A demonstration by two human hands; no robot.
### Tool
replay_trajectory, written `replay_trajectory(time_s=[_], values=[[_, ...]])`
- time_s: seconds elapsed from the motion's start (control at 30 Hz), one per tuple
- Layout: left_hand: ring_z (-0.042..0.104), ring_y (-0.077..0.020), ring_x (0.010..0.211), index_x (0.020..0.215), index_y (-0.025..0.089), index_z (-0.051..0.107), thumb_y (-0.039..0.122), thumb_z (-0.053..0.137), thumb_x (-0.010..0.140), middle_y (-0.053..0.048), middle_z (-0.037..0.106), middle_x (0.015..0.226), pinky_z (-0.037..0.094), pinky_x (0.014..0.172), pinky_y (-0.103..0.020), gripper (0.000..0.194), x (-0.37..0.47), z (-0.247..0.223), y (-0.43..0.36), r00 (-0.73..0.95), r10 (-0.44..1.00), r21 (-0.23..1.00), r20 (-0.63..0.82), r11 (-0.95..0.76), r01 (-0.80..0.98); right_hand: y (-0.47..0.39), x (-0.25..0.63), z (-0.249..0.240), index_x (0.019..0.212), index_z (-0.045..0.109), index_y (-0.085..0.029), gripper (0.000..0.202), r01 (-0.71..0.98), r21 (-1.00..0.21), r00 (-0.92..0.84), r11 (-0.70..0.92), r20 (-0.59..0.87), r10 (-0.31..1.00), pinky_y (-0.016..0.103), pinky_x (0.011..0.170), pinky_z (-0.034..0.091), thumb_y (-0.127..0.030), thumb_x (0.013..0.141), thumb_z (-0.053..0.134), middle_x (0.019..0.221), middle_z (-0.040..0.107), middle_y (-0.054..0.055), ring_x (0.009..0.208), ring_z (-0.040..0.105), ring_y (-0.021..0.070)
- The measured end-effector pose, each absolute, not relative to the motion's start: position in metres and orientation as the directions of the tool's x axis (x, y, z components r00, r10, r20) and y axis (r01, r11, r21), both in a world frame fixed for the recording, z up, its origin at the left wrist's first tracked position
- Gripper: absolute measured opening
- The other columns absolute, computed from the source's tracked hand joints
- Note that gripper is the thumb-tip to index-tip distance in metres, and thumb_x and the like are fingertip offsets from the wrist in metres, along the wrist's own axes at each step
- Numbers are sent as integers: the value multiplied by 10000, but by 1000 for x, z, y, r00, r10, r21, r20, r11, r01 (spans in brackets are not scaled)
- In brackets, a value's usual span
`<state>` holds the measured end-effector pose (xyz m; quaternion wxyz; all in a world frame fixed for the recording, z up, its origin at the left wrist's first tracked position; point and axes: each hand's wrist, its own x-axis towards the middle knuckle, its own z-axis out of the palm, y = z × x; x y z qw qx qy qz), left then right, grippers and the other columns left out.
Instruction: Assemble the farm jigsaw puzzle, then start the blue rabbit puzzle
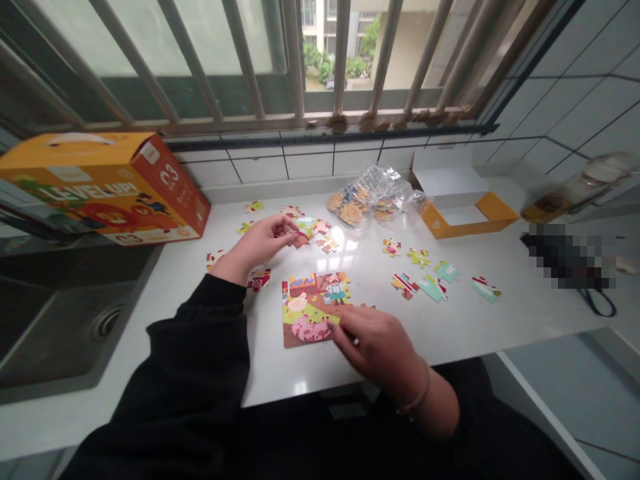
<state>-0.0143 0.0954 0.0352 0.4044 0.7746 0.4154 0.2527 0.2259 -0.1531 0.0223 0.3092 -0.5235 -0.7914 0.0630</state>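
My left hand (263,243) reaches over the countertop, thumb and fingers pinched on a reddish puzzle piece (302,239). Below it lies a partly joined puzzle (300,313), with a white hen, a pink pig and a figure in overalls. At its right edge my right hand (375,343) is closed, with a yellow-green puzzle piece (335,319) showing at the fingertips; the hand hides part of the puzzle there. Loose puzzle pieces (327,243) lie around my left hand, including a red one (259,279) beside the wrist.
More loose pieces (433,288) are spread to the right. Behind them are clear plastic bags (355,200) of pieces and an open yellow box (460,227). A large orange box (100,190) stands at left by the sink (75,383). At right are a bottle (575,187) and a blurred dark object (565,257).
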Motion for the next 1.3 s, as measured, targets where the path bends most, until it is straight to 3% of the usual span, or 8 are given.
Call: replay_trajectory(time_s=[0.13,0.27,0.47,0.57,0.87,1.03,1.17,1.3], values=[[756,-229,948,1152,250,765,305,618,1073,-66,821,1051,584,889,-384,176,20,26,45,678,724,759,129,-512,402,-65,260,43,788,600,-248,451,806,-429,-216,407,426,879,364,682,342,-487,1168,554,735,623,15,678,530,179],[768,-238,1036,1196,267,763,194,560,1099,-73,828,1157,589,981,-397,236,42,10,24,720,665,696,200,-614,373,0,278,17,1110,735,-208,277,779,-505,-169,373,403,899,374,841,483,-398,1151,537,1048,746,96,924,660,237],[743,-255,1024,1121,217,746,169,514,1117,-113,813,1142,590,1009,-442,237,48,-5,28,697,663,628,274,-672,392,10,280,-11,1311,791,-205,433,691,-448,-426,568,382,820,484,1175,451,-370,1202,406,1388,774,145,1309,658,288],[721,-246,968,1008,212,751,135,523,1086,-93,800,1050,586,977,-436,253,46,-6,32,712,640,602,290,-700,384,10,277,-10,1279,798,-202,539,633,-465,-512,619,348,786,465,1177,449,-381,1231,292,1345,812,118,1260,693,252],[714,-245,1002,1097,231,786,7,558,955,-63,806,1076,561,1012,-433,350,37,-7,35,739,628,581,246,-705,406,10,283,-14,1152,807,-209,639,764,-379,-437,522,290,851,453,1082,455,-493,1243,241,1209,835,120,1154,709,266],[701,-253,1030,1105,232,777,11,533,972,-67,791,1078,547,1028,-436,355,36,-6,36,729,646,536,228,-708,460,7,288,-11,1083,804,-207,473,881,-322,-253,347,301,920,484,1009,478,-446,1214,418,1131,831,149,1095,696,315],[700,-256,1106,1139,230,766,-5,526,954,-70,801,1148,540,1066,-444,384,36,-8,38,738,630,524,242,-725,447,6,286,-9,1182,803,-210,244,768,-384,-368,512,390,844,491,1089,501,-328,1137,594,1230,841,128,1179,712,320],[693,-258,1089,1111,223,758,21,532,983,-72,791,1124,548,1051,-440,329,36,-11,39,732,634,516,249,-727,454,7,284,-15,1277,790,-216,232,713,-423,-445,559,343,827,473,1056,529,-306,1088,690,1235,842,115,1162,732,318]])
